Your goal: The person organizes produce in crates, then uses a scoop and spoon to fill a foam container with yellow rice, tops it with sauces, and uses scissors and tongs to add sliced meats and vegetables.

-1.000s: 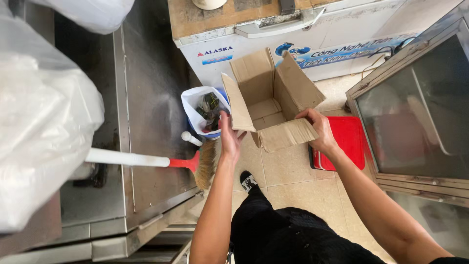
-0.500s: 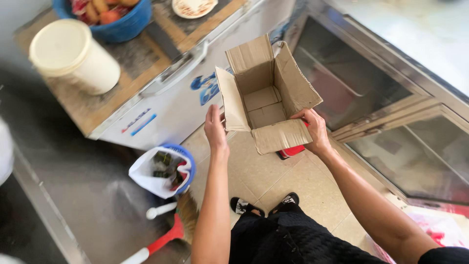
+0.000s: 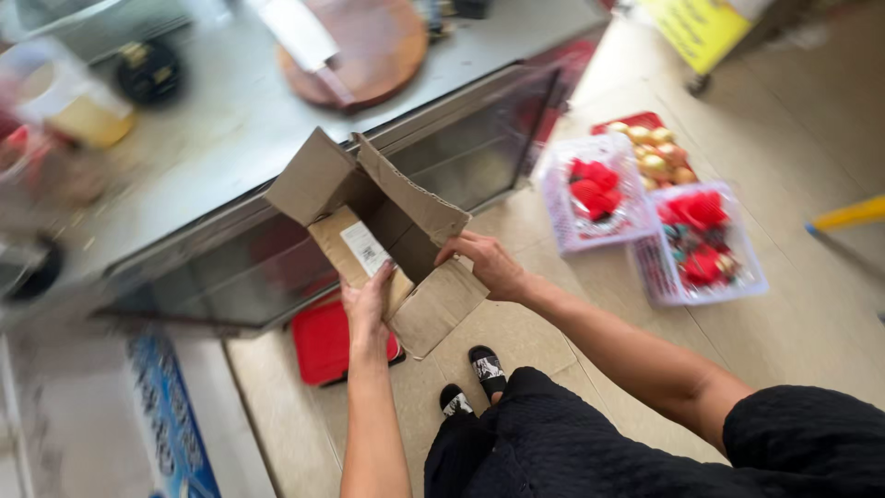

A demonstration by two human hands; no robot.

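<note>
Two hands on one cardboard box (image 3: 369, 207), held in the air in front of a steel counter (image 3: 230, 129). Left hand (image 3: 366, 309) grips the near side of the box from below, fingers up against the panel with the white label (image 3: 366, 247). Right hand (image 3: 489, 263) clamps the right-side edge, thumb and fingers pinching the cardboard where a lower flap (image 3: 438, 309) hangs down. Box is open, flaps splayed outward, tilted away from the person, mouth facing up toward the counter (inside looks empty as far as visible).

On the counter: a round wooden board (image 3: 378, 46) with a cleaver (image 3: 300, 37) lying across it, and a pale tub (image 3: 74, 106) at the left, heavily blurred. Counter front has glass panels (image 3: 461, 157).

Floor is beige tile (image 3: 784, 120). A red flat item (image 3: 327, 341) lies on it under the box, just beside the left forearm. Well apart to the right sit two white mesh baskets (image 3: 595, 235) (image 3: 747, 286) holding red things, and a red tray (image 3: 645, 124) of round yellowish fruit behind them. The person's feet in black-and-white sandals (image 3: 486, 367) are below the box.

Left edge of the view is motion-blurred, can't tell what's there beyond a blue-and-white panel (image 3: 171, 415).
</note>
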